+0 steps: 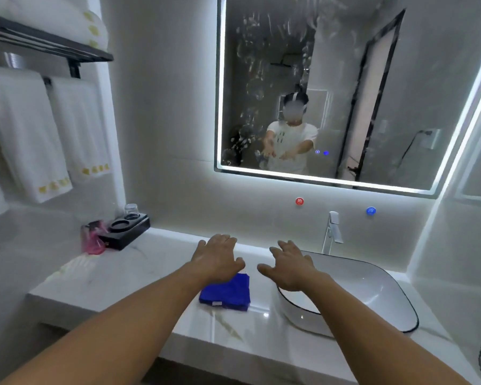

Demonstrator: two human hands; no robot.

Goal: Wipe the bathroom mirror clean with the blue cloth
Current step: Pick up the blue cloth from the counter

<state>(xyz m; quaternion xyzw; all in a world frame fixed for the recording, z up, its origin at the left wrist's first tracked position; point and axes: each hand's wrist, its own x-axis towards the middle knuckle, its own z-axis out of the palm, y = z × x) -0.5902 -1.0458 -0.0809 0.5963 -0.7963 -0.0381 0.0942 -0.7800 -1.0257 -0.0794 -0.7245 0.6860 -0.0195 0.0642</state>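
blue cloth (226,292) folded beneath left hand (216,257)

We see a large rectangular wall mirror (331,93) with a glowing white border, upright above the counter. Its left half is clouded with whitish smears and splash marks, and the right half looks clearer. The bright blue microfibre cloth (228,294) lies folded in a rough square, flat on the white marbled countertop (139,273) just left of the oval basin (378,287) — a small white label shows at its near edge.
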